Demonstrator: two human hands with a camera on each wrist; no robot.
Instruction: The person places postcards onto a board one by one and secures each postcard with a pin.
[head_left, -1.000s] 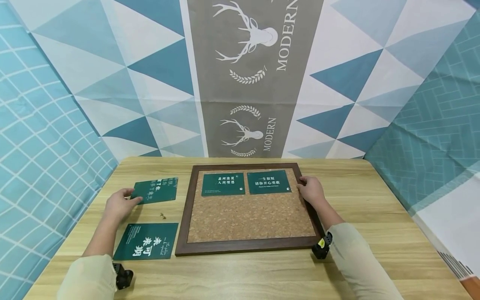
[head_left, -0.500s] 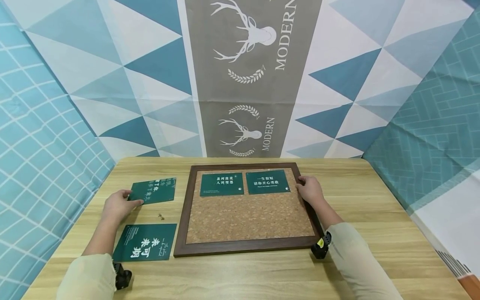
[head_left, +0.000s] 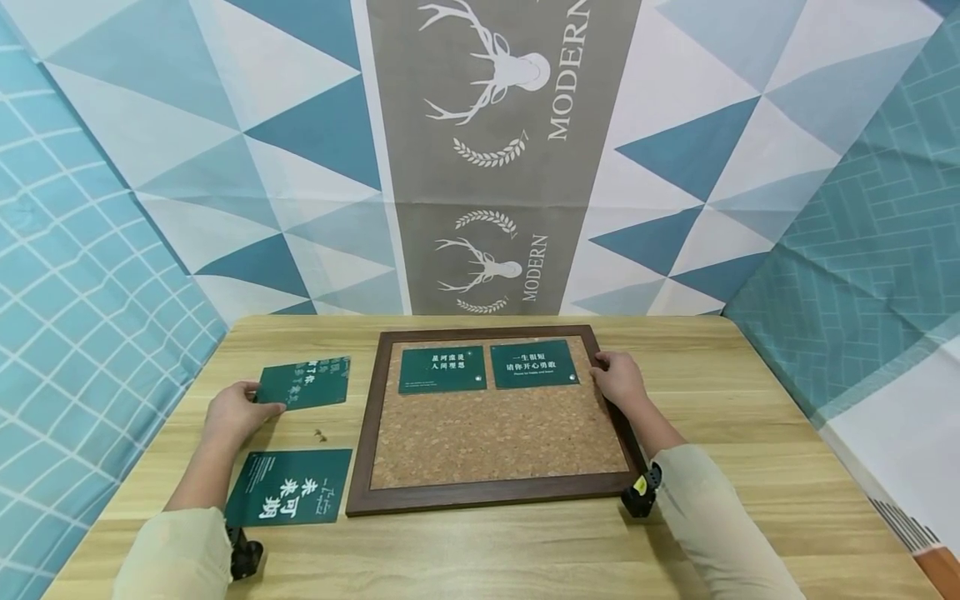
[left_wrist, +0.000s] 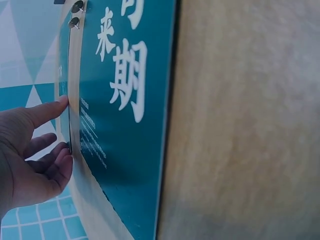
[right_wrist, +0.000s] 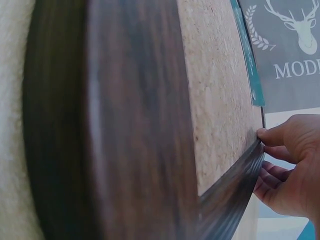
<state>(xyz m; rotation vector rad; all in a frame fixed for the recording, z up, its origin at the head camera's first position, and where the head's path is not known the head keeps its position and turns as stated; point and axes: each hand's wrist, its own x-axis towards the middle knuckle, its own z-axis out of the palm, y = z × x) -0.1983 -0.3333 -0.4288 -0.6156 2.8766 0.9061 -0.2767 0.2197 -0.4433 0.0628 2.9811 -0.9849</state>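
Note:
In the head view my left hand [head_left: 234,412] is at the near-left corner of a green card [head_left: 307,383] with white writing, thumb and fingertips pinching its edges. The left wrist view shows the thumb [left_wrist: 52,111] at the card's edge, the other fingers curled below. My right hand [head_left: 621,382] grips the right side of a brown-framed cork board [head_left: 498,437], thumb on the frame and fingers curled along its outer side. Two green cards [head_left: 442,369] lie side by side along the board's far edge, the right one [head_left: 535,364] close to my right hand.
Another green card [head_left: 291,487] with larger white writing lies nearer, left of the board. Between the two loose cards sit small metal thumbtacks [head_left: 321,435], their heads clearer in the left wrist view. A patterned backdrop [head_left: 480,167] stands behind the wooden table [head_left: 480,550].
The head view has shifted slightly, so everything sits a little farther left. Both hands keep their places on the card and the board frame.

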